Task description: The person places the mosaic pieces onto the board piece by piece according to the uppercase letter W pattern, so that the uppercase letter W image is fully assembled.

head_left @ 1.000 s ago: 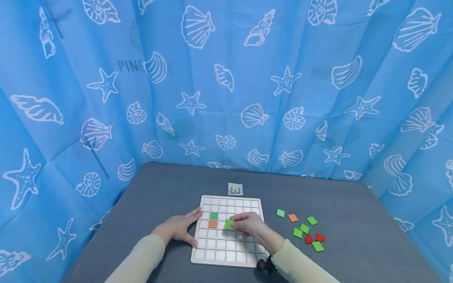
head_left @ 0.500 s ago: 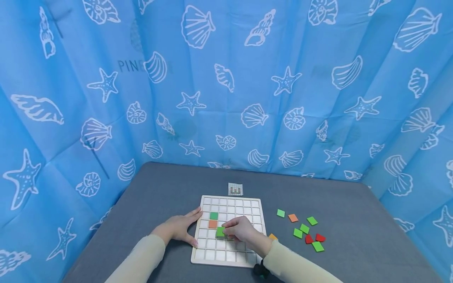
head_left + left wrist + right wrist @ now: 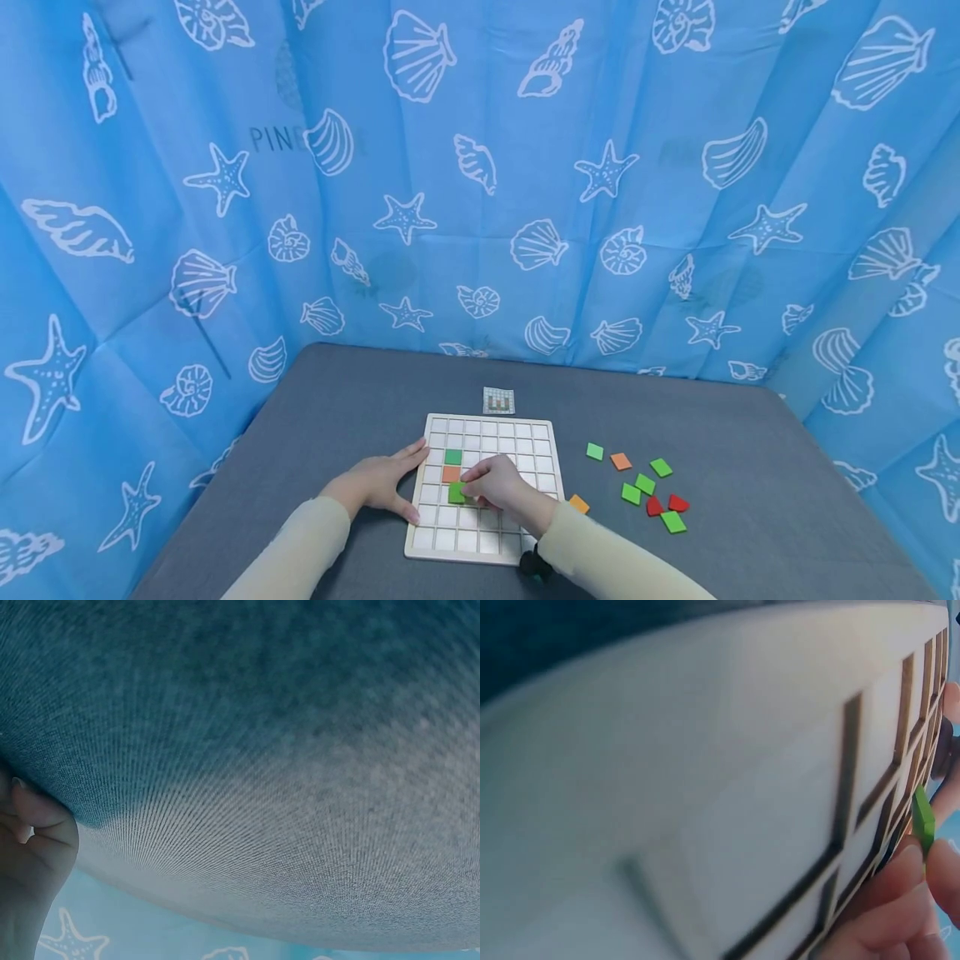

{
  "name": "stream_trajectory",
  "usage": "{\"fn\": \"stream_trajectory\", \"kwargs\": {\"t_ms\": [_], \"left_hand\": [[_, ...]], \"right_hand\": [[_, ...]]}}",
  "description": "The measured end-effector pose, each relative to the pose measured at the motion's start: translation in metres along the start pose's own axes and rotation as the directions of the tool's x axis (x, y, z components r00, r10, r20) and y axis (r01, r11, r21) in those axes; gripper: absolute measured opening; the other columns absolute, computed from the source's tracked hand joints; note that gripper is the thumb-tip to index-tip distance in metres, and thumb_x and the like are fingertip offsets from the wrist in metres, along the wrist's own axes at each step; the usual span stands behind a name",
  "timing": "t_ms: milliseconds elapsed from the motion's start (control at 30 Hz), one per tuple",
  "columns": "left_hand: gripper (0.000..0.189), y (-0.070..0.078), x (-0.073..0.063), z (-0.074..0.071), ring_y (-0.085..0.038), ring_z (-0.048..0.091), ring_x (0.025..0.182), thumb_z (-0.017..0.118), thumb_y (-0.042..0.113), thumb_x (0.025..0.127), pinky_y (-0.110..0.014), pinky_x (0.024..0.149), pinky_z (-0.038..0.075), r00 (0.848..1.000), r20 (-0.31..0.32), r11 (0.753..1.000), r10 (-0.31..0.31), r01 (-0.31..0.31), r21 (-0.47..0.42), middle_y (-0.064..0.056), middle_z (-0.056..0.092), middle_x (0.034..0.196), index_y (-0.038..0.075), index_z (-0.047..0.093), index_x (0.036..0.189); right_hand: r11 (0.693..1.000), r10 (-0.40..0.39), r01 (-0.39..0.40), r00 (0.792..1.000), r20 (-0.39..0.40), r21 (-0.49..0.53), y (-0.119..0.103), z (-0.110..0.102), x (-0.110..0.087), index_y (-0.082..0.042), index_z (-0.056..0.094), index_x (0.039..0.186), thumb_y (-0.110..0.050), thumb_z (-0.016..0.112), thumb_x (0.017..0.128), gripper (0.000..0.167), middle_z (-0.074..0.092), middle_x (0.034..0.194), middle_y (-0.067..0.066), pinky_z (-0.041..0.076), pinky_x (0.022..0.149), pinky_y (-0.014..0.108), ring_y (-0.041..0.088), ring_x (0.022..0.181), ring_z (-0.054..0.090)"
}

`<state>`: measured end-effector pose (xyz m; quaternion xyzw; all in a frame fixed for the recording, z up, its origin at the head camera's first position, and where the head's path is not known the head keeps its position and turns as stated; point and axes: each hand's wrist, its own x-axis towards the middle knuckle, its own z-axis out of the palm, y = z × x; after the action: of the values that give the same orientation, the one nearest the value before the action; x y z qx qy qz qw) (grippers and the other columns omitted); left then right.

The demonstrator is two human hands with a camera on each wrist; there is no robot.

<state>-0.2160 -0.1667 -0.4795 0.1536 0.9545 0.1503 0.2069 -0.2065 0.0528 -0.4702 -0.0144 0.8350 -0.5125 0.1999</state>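
Observation:
A square pale board (image 3: 489,543) with a grid of white cells lies on the grey table. Toward its left side, a dark green square tile (image 3: 453,457) sits in one cell, with an orange tile (image 3: 450,474) in the cell just below. My right hand (image 3: 502,487) pinches a bright green square tile (image 3: 456,493) between thumb and fingers, right at the cell under the orange one. The right wrist view shows that green tile (image 3: 924,819) tilted, close to the grid. Fingers spread, my left hand (image 3: 378,485) rests against the board's left edge.
Right of the board lie several loose tiles: green (image 3: 661,467), orange (image 3: 620,462) and rounded red ones (image 3: 678,503). A yellow-orange tile (image 3: 578,503) is near the right forearm. Behind the board is a small pattern card (image 3: 498,401). A blue shell-print curtain (image 3: 480,225) surrounds the table.
My right hand has carried the green tile left and toward me, to just below the orange tile. The yellow-orange tile has come into sight beside the forearm. My left hand stays put.

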Motion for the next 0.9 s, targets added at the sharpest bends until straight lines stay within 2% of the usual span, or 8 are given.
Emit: {"fn": "stream_trajectory", "kwargs": {"t_ms": [167,367,767,900], "left_hand": [[0.109,-0.0034,0.003,0.0005,-0.032,0.038,0.136,0.081,0.058,0.067,-0.051,0.104,0.036,1.0,0.007,1.0,0.016,-0.015,-0.019,0.004,0.017,0.162,0.02,0.029,0.155],[0.109,-0.0057,0.0057,0.0029,-0.031,0.038,0.137,0.079,0.061,0.067,-0.05,0.105,0.036,1.0,0.009,1.0,0.013,-0.013,-0.016,0.006,0.016,0.162,0.022,0.028,0.155],[0.109,-0.0031,0.0034,0.0019,-0.032,0.039,0.136,0.08,0.059,0.066,-0.051,0.104,0.036,1.0,0.008,1.0,0.004,-0.003,-0.02,0.005,0.017,0.162,0.021,0.029,0.155],[0.109,-0.0035,0.0037,0.0031,-0.031,0.039,0.136,0.08,0.059,0.066,-0.051,0.104,0.037,1.0,0.0,1.0,0.007,-0.007,-0.017,0.005,0.017,0.162,0.021,0.029,0.155]], "right_hand": [[1.0,-0.012,0.012,1.0,-0.007,-0.025,-0.0006,0.0035,0.0024,-0.001,0.072,0.088,0.001,0.073,0.083,0.005,0.064,0.07,0.0,0.032,0.042,0.02,0.007,0.049,0.046],[0.999,0.005,-0.006,1.0,-0.026,-0.033,-0.0052,0.0072,0.0023,-0.002,0.071,0.084,0.003,0.073,0.082,0.005,0.064,0.074,0.001,0.038,0.046,0.018,0.006,0.05,0.046],[0.999,0.018,-0.019,1.0,-0.015,-0.043,-0.0054,0.008,0.0027,-0.005,0.07,0.08,0.001,0.074,0.081,0.007,0.062,0.07,0.002,0.034,0.045,0.02,0.008,0.051,0.046],[0.999,0.017,-0.017,1.0,0.003,-0.035,-0.0065,0.0056,0.0002,-0.003,0.071,0.084,-0.001,0.073,0.083,0.003,0.063,0.074,0.001,0.035,0.046,0.021,0.009,0.052,0.046]]}}
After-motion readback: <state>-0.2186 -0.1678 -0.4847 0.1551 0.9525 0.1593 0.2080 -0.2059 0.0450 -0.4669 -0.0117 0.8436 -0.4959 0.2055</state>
